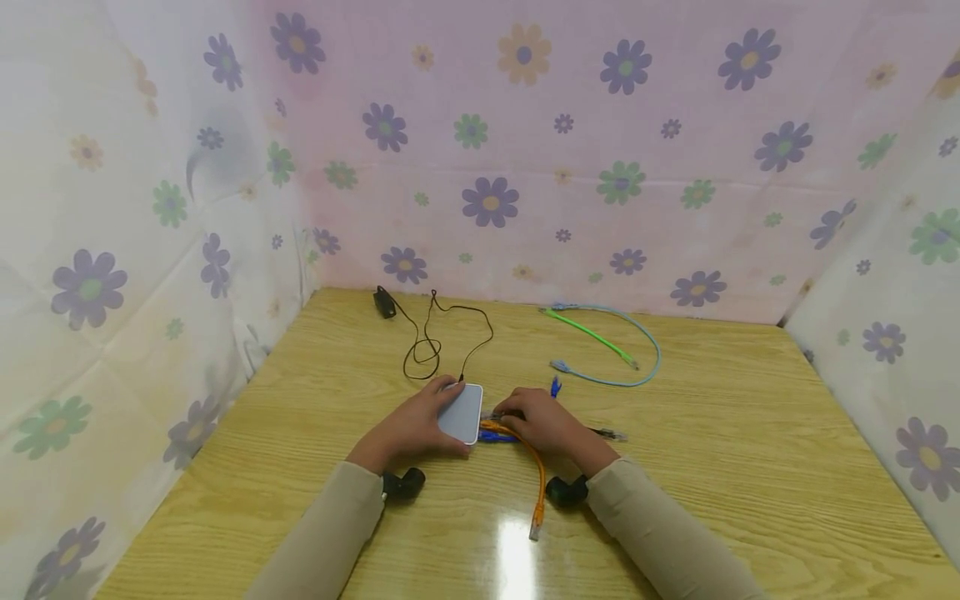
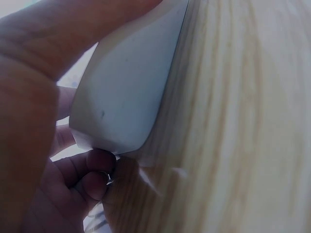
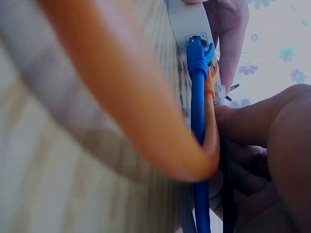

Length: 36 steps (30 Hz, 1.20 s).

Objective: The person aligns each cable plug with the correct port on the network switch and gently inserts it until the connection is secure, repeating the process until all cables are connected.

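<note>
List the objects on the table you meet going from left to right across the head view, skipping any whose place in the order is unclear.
Black adapter → white box → orange cable → light-blue cable.

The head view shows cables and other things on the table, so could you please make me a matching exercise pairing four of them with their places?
Things
1. Orange cable
2. White box
3. Green cable
4. Black adapter

Places
A. In the left hand's grip
B. Near the table's far left corner
C. One free end pointing towards the person
D. Mostly within the light blue cable's curve

Pairs: 1-C, 2-A, 3-D, 4-B
</note>
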### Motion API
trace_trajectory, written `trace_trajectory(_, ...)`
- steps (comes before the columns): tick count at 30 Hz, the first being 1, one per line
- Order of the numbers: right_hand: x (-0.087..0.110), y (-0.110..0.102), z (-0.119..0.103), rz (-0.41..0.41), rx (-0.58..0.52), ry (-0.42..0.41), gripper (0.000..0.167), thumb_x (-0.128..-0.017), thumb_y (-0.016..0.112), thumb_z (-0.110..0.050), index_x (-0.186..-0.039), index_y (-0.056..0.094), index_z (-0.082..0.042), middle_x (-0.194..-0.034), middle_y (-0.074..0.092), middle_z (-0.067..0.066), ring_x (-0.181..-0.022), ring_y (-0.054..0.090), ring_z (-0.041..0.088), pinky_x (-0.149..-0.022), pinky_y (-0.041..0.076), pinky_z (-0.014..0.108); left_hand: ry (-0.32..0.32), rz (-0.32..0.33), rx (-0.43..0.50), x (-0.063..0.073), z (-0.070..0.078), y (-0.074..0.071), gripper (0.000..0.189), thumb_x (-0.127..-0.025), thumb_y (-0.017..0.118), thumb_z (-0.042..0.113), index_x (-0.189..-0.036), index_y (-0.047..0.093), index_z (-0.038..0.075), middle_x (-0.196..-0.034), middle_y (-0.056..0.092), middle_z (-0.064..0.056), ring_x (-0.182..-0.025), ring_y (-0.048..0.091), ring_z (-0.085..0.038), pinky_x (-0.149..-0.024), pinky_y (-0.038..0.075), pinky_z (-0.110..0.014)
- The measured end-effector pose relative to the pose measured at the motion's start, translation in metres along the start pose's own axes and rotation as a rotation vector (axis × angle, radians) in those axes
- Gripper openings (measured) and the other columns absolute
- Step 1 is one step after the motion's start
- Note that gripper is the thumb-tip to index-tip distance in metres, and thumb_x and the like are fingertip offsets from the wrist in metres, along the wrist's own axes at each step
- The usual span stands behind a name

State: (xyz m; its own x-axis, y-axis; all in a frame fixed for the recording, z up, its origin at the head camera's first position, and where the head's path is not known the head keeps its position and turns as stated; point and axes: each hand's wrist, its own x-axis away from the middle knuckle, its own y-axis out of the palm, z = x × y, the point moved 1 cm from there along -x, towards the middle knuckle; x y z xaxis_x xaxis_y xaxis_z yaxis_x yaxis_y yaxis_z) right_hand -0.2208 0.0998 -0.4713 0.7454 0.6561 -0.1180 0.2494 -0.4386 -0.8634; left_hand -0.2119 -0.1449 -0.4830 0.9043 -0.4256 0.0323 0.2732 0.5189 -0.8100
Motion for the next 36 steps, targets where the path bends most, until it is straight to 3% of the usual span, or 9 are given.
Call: trace_trajectory(36, -0.009, 0.0009, -0.0051, 0.001, 0.015, -0.037, 0.02, -0.096, 0.059, -0.01, -0.109, 0.074, -0.011, -0.097, 0.068, 0.002, -0.086, 0.062, 0.015, -0.075, 0.05, 0.029, 0.02, 0.013, -0.028, -0.003, 0.0028, -0.0012, 0.112, -0.062, 0.083, 0.062, -0.152, 0.033, 0.018, -0.155, 0.031, -0.002, -0.119, 0.05, -0.025, -0.092, 0.046, -0.04)
